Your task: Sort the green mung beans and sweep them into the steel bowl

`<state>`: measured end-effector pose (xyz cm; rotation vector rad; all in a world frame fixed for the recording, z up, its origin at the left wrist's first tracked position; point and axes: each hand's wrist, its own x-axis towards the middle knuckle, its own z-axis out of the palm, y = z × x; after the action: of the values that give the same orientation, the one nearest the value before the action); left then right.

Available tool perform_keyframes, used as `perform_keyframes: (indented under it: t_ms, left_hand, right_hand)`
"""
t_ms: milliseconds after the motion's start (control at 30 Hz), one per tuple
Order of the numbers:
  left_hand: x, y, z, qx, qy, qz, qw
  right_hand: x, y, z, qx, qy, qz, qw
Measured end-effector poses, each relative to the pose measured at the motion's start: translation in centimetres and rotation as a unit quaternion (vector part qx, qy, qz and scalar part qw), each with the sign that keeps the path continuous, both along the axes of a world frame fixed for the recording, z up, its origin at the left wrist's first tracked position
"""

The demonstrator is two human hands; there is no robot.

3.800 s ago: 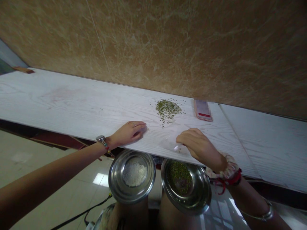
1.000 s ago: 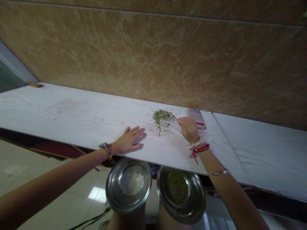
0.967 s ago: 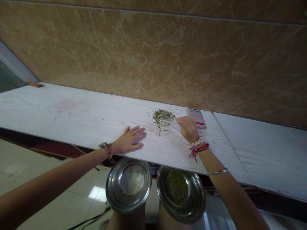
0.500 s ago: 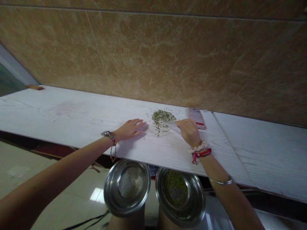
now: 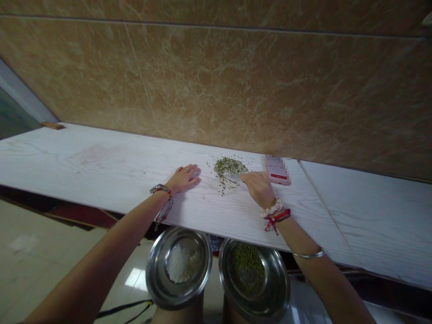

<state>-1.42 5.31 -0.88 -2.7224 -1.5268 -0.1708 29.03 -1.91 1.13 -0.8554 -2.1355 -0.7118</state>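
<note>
green beans: loose patch on the white board, scattered at the edges. right hand, at 4 o'clock from the patch: fingertips pinching a translucent tool, its far end among the beans; exact type cannot be told. left hand, at 9 o'clock: palm down on the board, fingers slightly spread, holding nothing. phone: lying at 3 o'clock, near the right hand. 2 metal bowls noted below the board's edge: bowl of white grains at 7 o'clock, bowl of green beans between 5 and 6 o'clock.
</note>
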Motion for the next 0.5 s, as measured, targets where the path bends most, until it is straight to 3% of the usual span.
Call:
perform_keyframes:
  t_ms: [300,500]
  left_hand:
    - [0.2,-0.4,0.2,-0.009,0.001,0.026,1.000]
    - [0.0,-0.1,-0.1,-0.005,-0.001,0.017,1.000]
  right_hand:
    - [-0.4,-1.2,0.4,0.016,-0.021,0.064,0.998]
    - [-0.4,-0.4,0.2,0.025,-0.004,0.037,0.999]
